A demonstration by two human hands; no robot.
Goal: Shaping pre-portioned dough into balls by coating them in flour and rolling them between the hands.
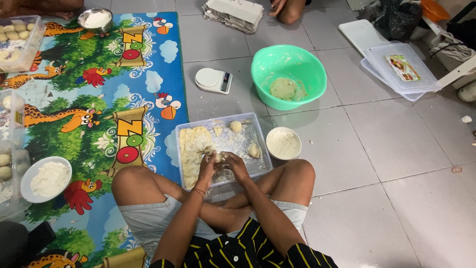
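Note:
I sit cross-legged on the tiled floor. My left hand [208,165] and my right hand [236,165] meet over the near edge of a clear plastic tray [184,130], both closed round a small piece of pale dough [217,157]. Inside the tray lie a flattened slab of dough [193,149] on the left, a small dough ball [235,126] at the far side and a dough lump [254,150] on the right, all on a floury base.
A white bowl of flour [283,143] stands right of the tray. Beyond are a green basin with dough [288,75], a white kitchen scale [213,80], stacked clear lids [399,69], and another person's knee [288,11]. A patterned mat [99,99] at left carries flour bowls and containers of dough balls.

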